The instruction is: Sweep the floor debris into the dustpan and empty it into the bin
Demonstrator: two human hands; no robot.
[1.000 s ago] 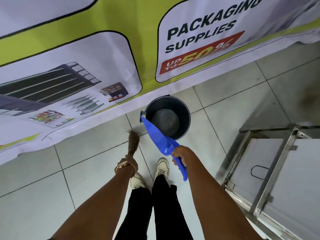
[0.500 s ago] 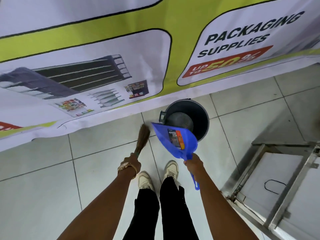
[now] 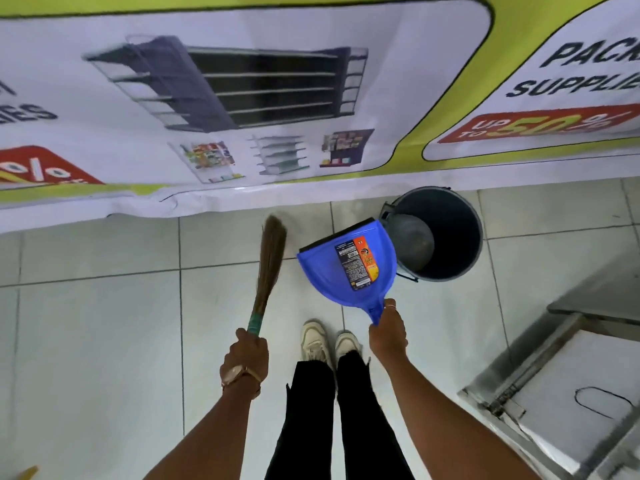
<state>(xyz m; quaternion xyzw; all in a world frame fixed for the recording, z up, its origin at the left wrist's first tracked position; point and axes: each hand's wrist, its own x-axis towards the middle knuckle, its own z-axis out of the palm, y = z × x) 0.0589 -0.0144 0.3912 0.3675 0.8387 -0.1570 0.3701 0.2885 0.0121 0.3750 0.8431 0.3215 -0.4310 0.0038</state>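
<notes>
My right hand (image 3: 388, 332) grips the handle of a blue dustpan (image 3: 346, 268) with a printed label on its inside. The pan is held face up above the floor, just left of a dark grey bin (image 3: 450, 230) that stands by the wall; its right edge overlaps the bin's rim. Inside the pan I see no debris. My left hand (image 3: 247, 351), with a watch on the wrist, holds a short brown straw broom (image 3: 270, 258) by its green-bound handle, bristles pointing up and away toward the wall.
A large printed banner (image 3: 242, 98) hangs along the wall down to the tiled floor (image 3: 104, 323). A steel-framed unit (image 3: 561, 386) stands at the right. My two feet in pale shoes (image 3: 329, 341) are between my arms.
The dustpan has swung from tipped edge-on over the bin to face up, left of the bin. The view has shifted left, and the broom has lifted further out in front.
</notes>
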